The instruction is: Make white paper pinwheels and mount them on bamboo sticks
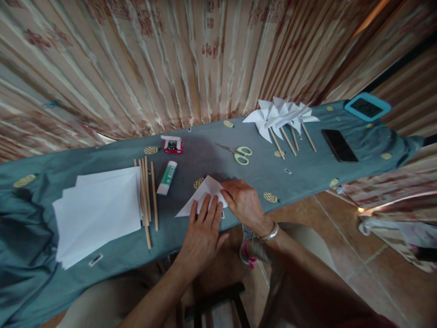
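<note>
1. Our folded paper [206, 186] lies right of the glue stick [167, 178], long edge running sideways.
2. Our left hand [202, 231] rests on it, fingers straight.
3. Our right hand [246, 203] curls at its right end, pinch unclear.

Left grip [204, 230] outstretched, palm down; right grip [246, 203] curled, angled leftward.
</note>
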